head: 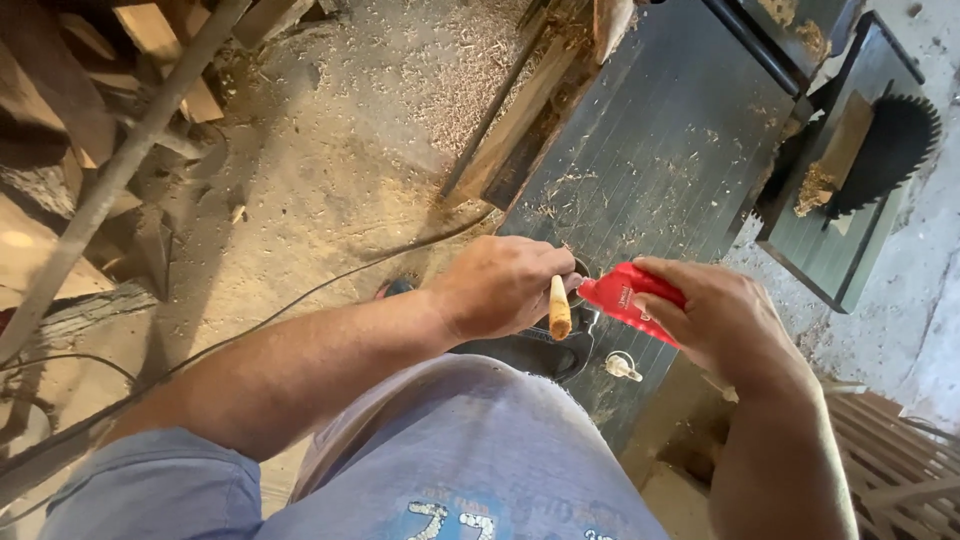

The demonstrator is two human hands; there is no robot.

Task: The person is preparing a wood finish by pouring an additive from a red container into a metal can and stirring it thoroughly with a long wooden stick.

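Between the hands (600, 300), perhaps a half-hidden dowel (560, 308)

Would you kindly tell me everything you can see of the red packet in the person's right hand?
The red packet looks like a small, soft, glossy pouch, slightly crumpled. The right hand pinches its far end, so its near end points left toward the small wooden stick held in the left hand. It hangs over the dark machine table.

we see one package: a small red packet (628, 300) with a pale label patch, flat and soft-sided, pinched in the right hand (722, 320) just above the dark machine table (660, 150). we find no signs or screens.
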